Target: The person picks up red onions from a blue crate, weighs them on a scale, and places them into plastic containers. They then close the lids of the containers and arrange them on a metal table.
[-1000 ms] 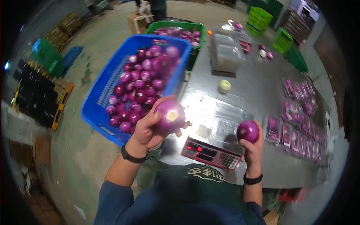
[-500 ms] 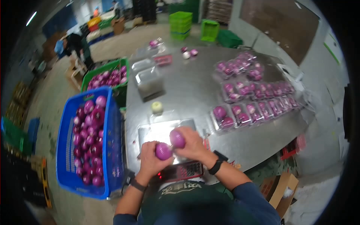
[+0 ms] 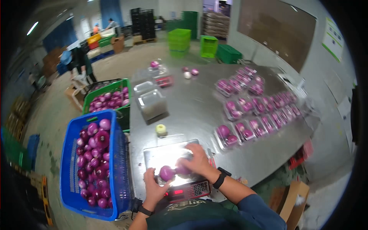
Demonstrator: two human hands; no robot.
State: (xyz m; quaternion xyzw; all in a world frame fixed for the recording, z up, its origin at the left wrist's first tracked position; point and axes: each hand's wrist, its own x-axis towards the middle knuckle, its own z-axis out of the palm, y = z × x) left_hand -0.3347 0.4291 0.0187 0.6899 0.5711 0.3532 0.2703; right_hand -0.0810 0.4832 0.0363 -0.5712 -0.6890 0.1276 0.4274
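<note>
Two purple onions are over the silver plate (image 3: 151, 153) of a weighing scale, seemingly in a clear plastic tray whose edges are hard to make out. The left onion (image 3: 167, 173) lies between the spread thumb and fingers of my left hand (image 3: 154, 187), which is open beside it. Curled over the right onion (image 3: 183, 169) is my right hand (image 3: 197, 160), slightly blurred, with its fingers on it. Red digits glow on the scale's display panel (image 3: 178, 192), nearest my body.
At left stand a blue crate (image 3: 115, 165) and a green crate (image 3: 124, 84) of onions. A pale peeled onion (image 3: 161, 130) and stacked clear trays (image 3: 152, 103) lie beyond the scale. Packed onion trays (image 3: 245, 130) line the table's right. A person (image 3: 78, 59) bends at far left.
Both hands have lowered the onions from above the scale onto its plate area. My left hand has opened from around its onion. The camera view has tilted up a little.
</note>
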